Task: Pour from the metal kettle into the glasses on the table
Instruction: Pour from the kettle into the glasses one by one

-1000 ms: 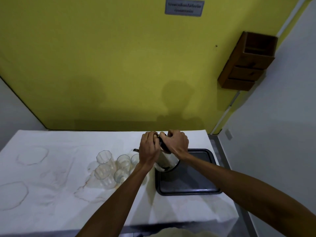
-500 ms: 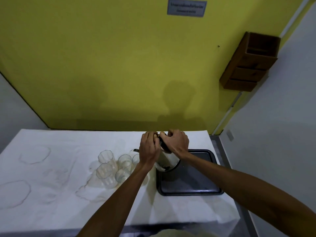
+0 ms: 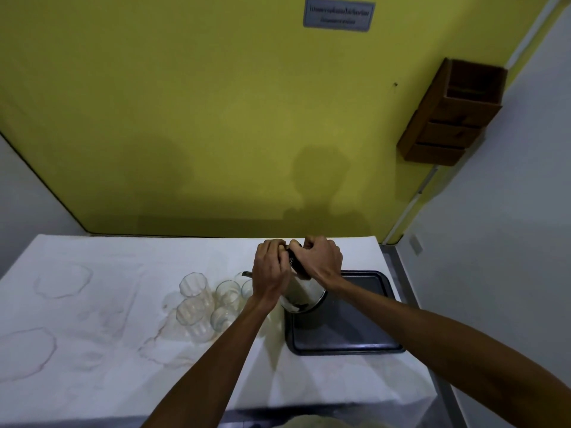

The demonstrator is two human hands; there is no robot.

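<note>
the metal kettle (image 3: 304,293) hangs tilted over the left edge of the dark tray (image 3: 346,335), spout toward the glasses (image 3: 213,301) clustered just left on the white table (image 3: 123,264). its black handle sits inside the right hand (image 3: 321,261), fingers curled tight around it; the left hand (image 3: 271,270) is closed over the kettle's top beside it.

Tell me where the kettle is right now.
In the head view the kettle is right of centre, held tilted in both hands, the left hand and right hand, over the tray's left edge, its spout toward the glasses.
</note>
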